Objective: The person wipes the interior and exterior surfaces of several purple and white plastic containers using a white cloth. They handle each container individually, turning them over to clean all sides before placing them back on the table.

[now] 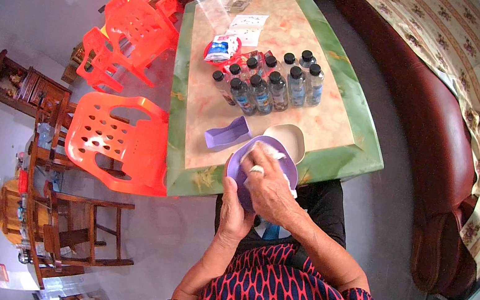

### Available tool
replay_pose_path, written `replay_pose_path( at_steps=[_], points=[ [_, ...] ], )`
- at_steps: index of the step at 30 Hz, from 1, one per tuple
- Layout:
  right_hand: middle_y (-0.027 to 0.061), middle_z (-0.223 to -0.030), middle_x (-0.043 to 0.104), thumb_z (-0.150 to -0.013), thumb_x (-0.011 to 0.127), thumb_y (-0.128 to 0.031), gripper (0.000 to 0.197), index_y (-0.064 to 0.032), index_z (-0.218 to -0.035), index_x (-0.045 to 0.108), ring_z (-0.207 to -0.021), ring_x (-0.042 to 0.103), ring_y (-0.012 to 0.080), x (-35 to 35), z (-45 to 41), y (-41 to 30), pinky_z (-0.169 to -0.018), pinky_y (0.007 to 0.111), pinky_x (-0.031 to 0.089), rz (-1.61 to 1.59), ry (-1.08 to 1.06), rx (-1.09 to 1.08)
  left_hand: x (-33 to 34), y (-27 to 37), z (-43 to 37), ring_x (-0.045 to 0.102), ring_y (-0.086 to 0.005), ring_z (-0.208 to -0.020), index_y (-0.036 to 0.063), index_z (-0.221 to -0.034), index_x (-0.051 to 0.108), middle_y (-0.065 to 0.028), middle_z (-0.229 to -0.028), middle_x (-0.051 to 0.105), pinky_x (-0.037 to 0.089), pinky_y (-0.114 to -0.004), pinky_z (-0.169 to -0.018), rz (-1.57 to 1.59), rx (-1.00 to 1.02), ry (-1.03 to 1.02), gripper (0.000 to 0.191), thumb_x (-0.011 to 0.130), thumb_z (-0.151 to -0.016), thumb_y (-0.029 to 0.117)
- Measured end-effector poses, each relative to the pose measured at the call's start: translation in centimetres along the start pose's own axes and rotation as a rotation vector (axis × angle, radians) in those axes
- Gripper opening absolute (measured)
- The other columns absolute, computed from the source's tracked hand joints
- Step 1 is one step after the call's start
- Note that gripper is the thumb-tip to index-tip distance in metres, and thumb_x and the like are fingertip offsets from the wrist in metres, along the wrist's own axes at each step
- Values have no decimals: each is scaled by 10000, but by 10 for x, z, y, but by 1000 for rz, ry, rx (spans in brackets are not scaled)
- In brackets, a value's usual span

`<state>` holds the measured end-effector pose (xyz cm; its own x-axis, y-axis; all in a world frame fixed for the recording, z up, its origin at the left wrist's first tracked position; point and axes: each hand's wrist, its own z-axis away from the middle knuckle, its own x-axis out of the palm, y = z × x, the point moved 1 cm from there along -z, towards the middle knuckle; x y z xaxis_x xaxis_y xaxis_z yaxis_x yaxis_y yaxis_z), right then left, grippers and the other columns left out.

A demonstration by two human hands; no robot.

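My left hand (234, 212) grips a purple plastic bowl (233, 168) by its near left side, tilted above the table's front edge. Inside the bowl, my right hand (269, 187) presses a white cloth or tissue (276, 152) against the wall; some of the white material also shows at the bowl's right rim. A ring sits on one finger of that hand. Just beyond the bowl lies a cream-coloured dish (291, 138), partly hidden by it. To the left rests a purple plastic container with notched sides (229, 135).
Several black-capped clear bottles (281, 94) stand mid-table (201, 113). Behind them are a red basket (208, 53) with a packet (223, 48) and a printed sheet (246, 28). An orange plastic chair (146, 149) touches the left side; a dark red leather sofa (435, 105) runs along the right.
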<state>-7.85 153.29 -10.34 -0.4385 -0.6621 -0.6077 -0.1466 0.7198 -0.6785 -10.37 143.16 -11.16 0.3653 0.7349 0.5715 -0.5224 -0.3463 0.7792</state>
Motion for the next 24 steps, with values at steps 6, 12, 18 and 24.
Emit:
replay_pose_path(
  at_steps=[6, 12, 18, 24],
  points=[
    [176, -1270, 482, -732, 551, -64, 233, 80, -910, 596, -1123, 482, 361, -23, 8, -26, -848, 431, 476, -42, -298, -189, -21, 7, -5, 449, -227, -1192, 88, -1363, 330, -91, -1282, 460, 404, -385, -990, -23, -34, -17, 606, 268, -964, 540],
    [124, -1178, 524, -750, 543, -126, 239, 33, -905, 632, -1000, 524, 264, -42, 32, -16, -727, 371, 479, 270, -285, -268, -11, 21, -15, 440, -218, -1209, 80, -1372, 314, -79, -1333, 440, 372, -372, -1018, 28, 197, 55, 589, 338, -963, 503],
    [184, -1196, 492, -708, 543, -94, 314, 68, -972, 592, -994, 487, 311, -38, 21, 8, -744, 392, 457, 359, -92, -18, -4, 14, -12, 407, -219, -1239, 80, -1395, 287, -85, -1360, 404, 327, -390, -1048, -65, 246, 43, 570, 346, -976, 462],
    [292, -1203, 479, -710, 539, -95, 418, 146, -1051, 517, -951, 529, 370, -10, 36, -29, -824, 414, 458, 144, -121, -127, -9, 13, -7, 413, -224, -1215, 101, -1404, 265, -98, -1342, 400, 350, -375, -1027, -280, 190, 201, 566, 290, -983, 480]
  ],
)
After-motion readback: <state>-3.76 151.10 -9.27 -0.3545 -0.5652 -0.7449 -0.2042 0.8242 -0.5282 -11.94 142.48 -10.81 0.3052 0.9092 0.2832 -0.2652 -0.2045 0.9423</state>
